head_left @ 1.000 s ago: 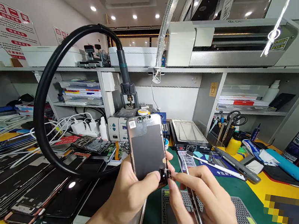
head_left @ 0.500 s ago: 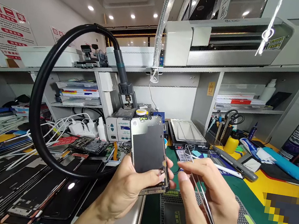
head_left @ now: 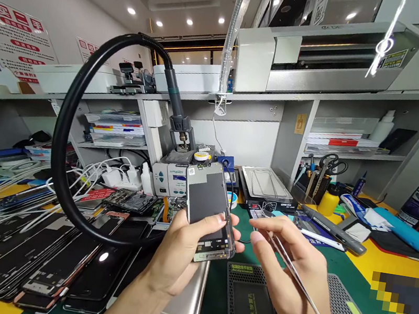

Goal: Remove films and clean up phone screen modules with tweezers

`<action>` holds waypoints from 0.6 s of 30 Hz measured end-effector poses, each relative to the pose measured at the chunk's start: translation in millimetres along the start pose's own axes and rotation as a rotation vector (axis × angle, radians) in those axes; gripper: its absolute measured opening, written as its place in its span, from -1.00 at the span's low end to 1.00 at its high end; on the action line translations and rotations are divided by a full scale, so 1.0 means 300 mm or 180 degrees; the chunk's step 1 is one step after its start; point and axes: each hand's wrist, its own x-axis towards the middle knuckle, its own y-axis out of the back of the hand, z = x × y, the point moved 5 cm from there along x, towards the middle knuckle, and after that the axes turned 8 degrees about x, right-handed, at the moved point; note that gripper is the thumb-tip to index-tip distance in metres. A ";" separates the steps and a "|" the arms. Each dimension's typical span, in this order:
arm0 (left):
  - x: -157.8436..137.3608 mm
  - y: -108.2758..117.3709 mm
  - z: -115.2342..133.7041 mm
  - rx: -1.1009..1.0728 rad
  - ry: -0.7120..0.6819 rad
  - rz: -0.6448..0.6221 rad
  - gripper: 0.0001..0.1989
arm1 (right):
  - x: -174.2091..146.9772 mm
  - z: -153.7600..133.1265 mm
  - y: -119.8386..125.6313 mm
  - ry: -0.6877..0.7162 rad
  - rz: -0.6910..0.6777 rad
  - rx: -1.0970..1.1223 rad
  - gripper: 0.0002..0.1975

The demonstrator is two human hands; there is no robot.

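Observation:
My left hand (head_left: 179, 250) grips a phone screen assembly (head_left: 208, 199) by its lower part, thumb across its dark back and fingers around the far edge. The assembly is tilted, and its bottom end shows small contacts and a flex strip. To its right, my right hand (head_left: 286, 275) holds thin metal tweezers (head_left: 301, 283), which slant back across the palm. Thumb and index finger are slightly apart near the screen's lower right, not touching it. The tweezers' tips are hard to make out.
Rows of phone screens (head_left: 19, 254) lie at left, beside a looping black hose (head_left: 61, 128). Below my hands are a gold phone or tablet (head_left: 180, 306) and a black perforated pad (head_left: 254, 313). A heating plate (head_left: 266, 187) stands behind; a yellow bottle (head_left: 329, 200) is at right.
The screen assembly has tilted, its bottom end now more visible, and my left thumb sits higher on it. The tweezers have turned in my right hand. The whole view has shifted slightly.

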 end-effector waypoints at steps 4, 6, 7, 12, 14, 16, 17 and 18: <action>-0.002 0.005 -0.004 -0.0092 -0.0052 -0.0001 -0.86 | 0.009 0.027 -0.022 -0.0940 -0.0380 0.0540 -0.78; -0.005 0.012 -0.013 -0.0088 -0.0039 0.0087 -0.82 | 0.011 0.025 -0.037 -0.1205 -0.0591 0.0828 -0.74; -0.007 0.015 -0.019 -0.0101 -0.0022 0.0148 -0.80 | 0.012 0.022 -0.045 -0.1279 -0.0696 0.0967 -0.73; -0.019 0.016 -0.051 -0.0186 0.0010 0.0335 -0.81 | 0.014 0.022 -0.074 -0.1431 -0.1002 0.1274 -0.76; -0.025 0.011 -0.056 -0.0211 -0.0005 0.0341 -0.81 | 0.012 0.027 -0.080 -0.1519 -0.1033 0.1323 -0.77; -0.031 0.007 -0.056 -0.0216 -0.0063 0.0369 -0.84 | 0.009 0.029 -0.083 -0.1598 -0.1015 0.1358 -0.77; -0.033 0.007 -0.055 -0.0192 -0.0099 0.0417 -0.86 | 0.007 0.030 -0.083 -0.1624 -0.0996 0.1357 -0.77; -0.035 0.009 -0.052 -0.0141 -0.0140 0.0488 -0.89 | 0.005 0.031 -0.083 -0.1647 -0.0981 0.1349 -0.77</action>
